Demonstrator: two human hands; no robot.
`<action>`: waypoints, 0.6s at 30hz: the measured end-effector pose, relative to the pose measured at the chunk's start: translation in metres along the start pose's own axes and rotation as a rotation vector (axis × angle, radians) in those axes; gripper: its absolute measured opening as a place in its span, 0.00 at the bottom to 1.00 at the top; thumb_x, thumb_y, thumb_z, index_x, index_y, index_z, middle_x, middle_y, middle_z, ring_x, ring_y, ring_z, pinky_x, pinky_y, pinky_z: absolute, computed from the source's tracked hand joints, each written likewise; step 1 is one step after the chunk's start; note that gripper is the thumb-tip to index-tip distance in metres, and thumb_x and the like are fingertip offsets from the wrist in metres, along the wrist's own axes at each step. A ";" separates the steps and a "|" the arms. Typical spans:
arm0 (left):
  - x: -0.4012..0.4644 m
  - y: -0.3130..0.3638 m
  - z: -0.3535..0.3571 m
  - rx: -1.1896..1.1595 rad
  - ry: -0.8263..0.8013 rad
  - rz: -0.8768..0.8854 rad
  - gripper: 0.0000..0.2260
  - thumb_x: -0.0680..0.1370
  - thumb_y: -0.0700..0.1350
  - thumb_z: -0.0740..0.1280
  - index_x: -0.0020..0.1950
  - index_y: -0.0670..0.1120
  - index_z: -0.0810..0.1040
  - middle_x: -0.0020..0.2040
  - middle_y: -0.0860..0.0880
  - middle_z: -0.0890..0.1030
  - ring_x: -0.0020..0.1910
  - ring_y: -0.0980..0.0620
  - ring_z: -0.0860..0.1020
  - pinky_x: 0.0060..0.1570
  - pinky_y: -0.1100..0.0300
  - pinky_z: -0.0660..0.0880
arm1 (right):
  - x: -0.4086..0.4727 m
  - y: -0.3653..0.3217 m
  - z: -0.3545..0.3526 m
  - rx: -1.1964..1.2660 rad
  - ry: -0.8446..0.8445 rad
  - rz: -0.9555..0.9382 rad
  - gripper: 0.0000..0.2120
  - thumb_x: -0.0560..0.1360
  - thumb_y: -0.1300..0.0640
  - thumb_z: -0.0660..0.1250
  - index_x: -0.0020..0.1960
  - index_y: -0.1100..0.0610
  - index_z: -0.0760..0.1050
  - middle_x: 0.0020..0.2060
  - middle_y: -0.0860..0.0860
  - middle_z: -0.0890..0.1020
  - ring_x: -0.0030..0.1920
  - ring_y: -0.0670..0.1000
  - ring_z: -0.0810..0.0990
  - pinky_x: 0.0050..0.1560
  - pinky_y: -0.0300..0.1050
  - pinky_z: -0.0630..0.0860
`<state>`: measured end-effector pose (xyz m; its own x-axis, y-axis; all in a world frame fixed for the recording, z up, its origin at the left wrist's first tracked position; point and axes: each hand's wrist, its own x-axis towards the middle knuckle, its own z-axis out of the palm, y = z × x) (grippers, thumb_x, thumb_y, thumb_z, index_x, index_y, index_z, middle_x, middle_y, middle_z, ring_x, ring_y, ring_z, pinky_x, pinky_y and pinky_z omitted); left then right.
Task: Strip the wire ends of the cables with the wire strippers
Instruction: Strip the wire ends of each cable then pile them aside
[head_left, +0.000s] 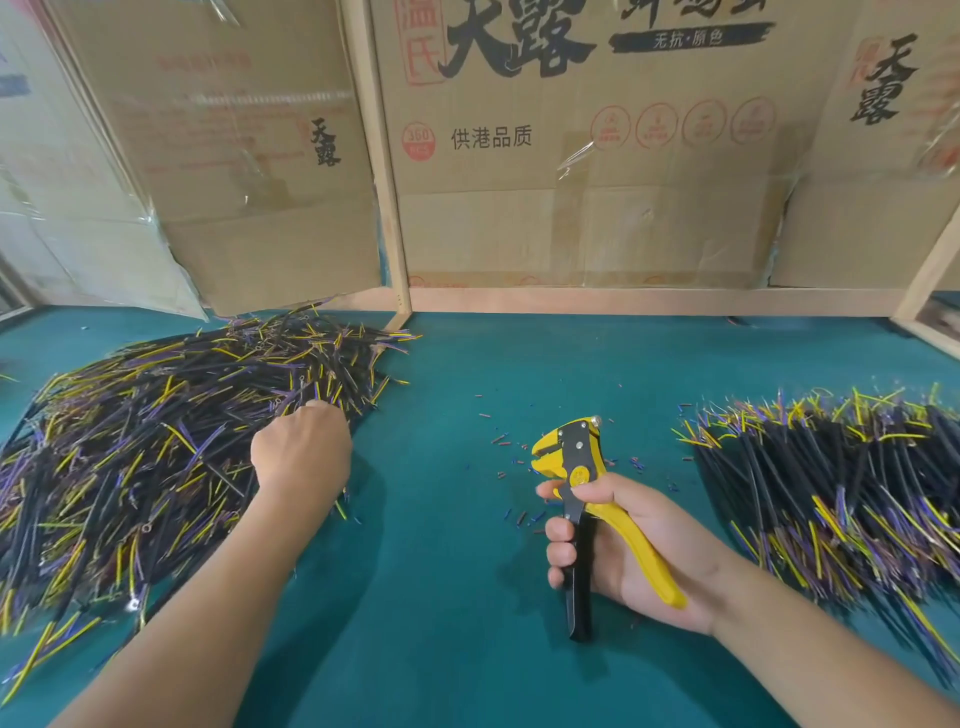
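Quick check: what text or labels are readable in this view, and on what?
"天露", "无抗·原色", "供港品质", "360": middle cardboard box.
"天露": left cardboard box.
"天露": right cardboard box.
Red seals, round icons, faded red print on the boxes: too blurred.
Wire strippers: round emblem unreadable.

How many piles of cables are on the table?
2: one pile on the left under the left hand, another pile on the right. Both run past the frame.

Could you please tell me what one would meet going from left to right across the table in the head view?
Left pile of cables → left hand, reaching into that pile → scattered insulation bits → wire strippers, gripped by the right hand → right pile of cables.
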<state>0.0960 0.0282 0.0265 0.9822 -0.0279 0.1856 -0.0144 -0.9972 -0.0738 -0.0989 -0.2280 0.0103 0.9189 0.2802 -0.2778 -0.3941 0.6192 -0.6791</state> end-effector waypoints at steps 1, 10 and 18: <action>0.000 -0.001 0.000 0.002 0.011 0.002 0.07 0.78 0.39 0.62 0.55 0.40 0.73 0.53 0.43 0.83 0.54 0.39 0.82 0.41 0.54 0.70 | 0.000 0.000 0.000 0.001 -0.001 0.001 0.24 0.69 0.57 0.73 0.63 0.58 0.72 0.39 0.57 0.72 0.37 0.57 0.73 0.45 0.56 0.77; -0.003 -0.004 -0.011 -0.013 0.042 0.045 0.06 0.78 0.38 0.61 0.53 0.41 0.75 0.51 0.42 0.82 0.51 0.38 0.81 0.39 0.54 0.69 | 0.001 0.000 -0.001 0.004 -0.008 -0.002 0.23 0.70 0.56 0.73 0.63 0.59 0.72 0.39 0.57 0.72 0.37 0.57 0.72 0.45 0.56 0.77; -0.014 -0.004 -0.028 -1.353 -0.069 0.083 0.11 0.82 0.44 0.62 0.41 0.43 0.75 0.31 0.50 0.75 0.26 0.52 0.65 0.26 0.62 0.61 | 0.001 0.000 -0.001 0.013 0.010 0.007 0.20 0.74 0.55 0.69 0.64 0.59 0.71 0.39 0.57 0.72 0.37 0.57 0.72 0.45 0.56 0.77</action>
<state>0.0774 0.0310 0.0513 0.9761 -0.1276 0.1757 -0.2055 -0.2808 0.9375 -0.0975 -0.2280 0.0096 0.9162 0.2770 -0.2896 -0.4008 0.6269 -0.6681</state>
